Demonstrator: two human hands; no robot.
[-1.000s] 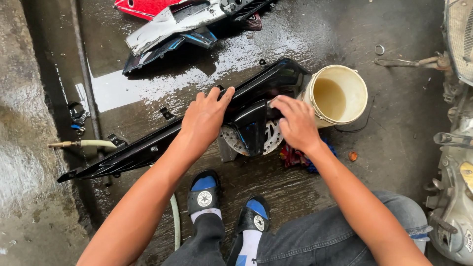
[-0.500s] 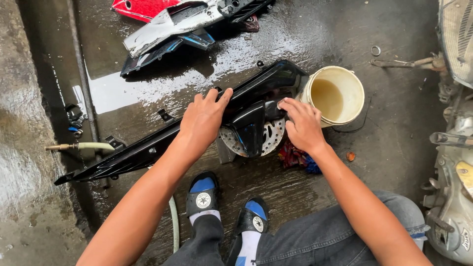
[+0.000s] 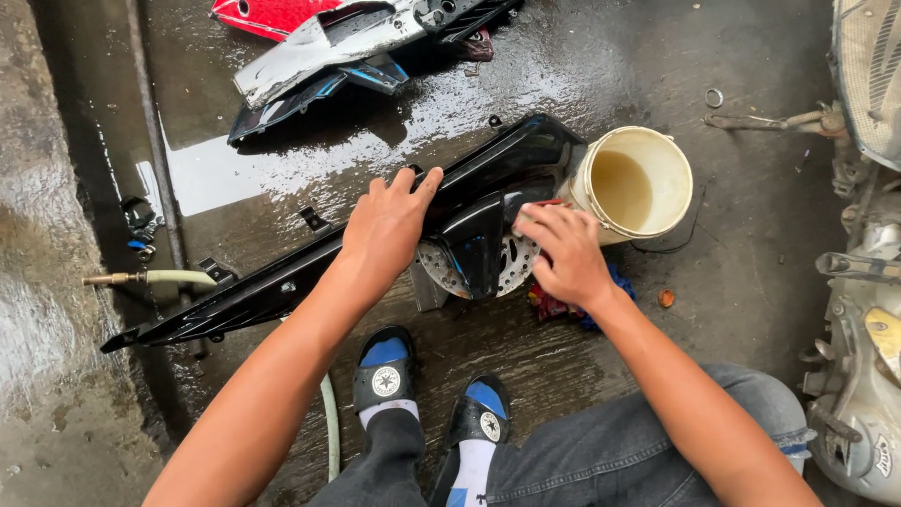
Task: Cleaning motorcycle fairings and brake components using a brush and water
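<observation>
Both hands (image 3: 389, 225) (image 3: 563, 253) press flat on the black panel (image 3: 282, 286).

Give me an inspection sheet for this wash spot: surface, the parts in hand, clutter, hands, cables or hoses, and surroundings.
Surface: wet concrete floor, puddled and shiny.
Job's things: long black panel lying across the floor; perforated metal disc beside it; cream bucket of murky water at the panel's end.
Clutter: coloured rag under the right hand; small ring on the floor.
Hands: left hand flat on the panel; right hand pressed at the disc, whether it grips anything cannot be told.
Cables: hose with brass nozzle lying at left.
Surroundings: red, white and black body panels at top; engine parts at right.
</observation>
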